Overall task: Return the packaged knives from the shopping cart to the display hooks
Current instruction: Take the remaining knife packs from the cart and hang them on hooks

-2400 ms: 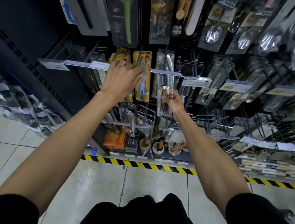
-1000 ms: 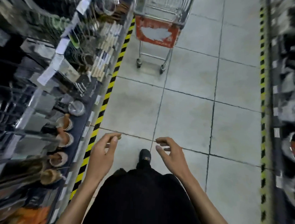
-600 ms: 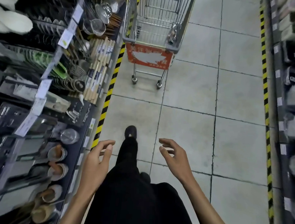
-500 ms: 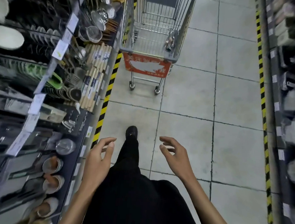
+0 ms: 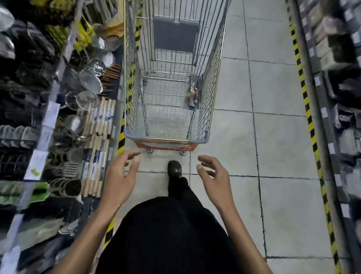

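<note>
A wire shopping cart [image 5: 206, 100] stands in the aisle straight ahead, its near rim just beyond my fingers. One clear packaged knife [image 5: 193, 93] leans against the cart's inner right wall, near the bottom. My left hand [image 5: 121, 175] and my right hand [image 5: 215, 177] hover side by side in front of the cart's near end, fingers loosely spread, holding nothing. Neither hand touches the cart.
Kitchenware shelves [image 5: 52, 114] with strainers, rolling pins and price tags run along the left. Blurred shelving [image 5: 346, 102] lines the right. Yellow-black floor tape [image 5: 312, 130] marks both shelf bases. My black shoe [image 5: 174, 167] steps on the tiled floor below the cart.
I let go of the hung knife package, turned from the display hooks and walked down the aisle. The cart has come from far ahead to just beyond my empty hands.
</note>
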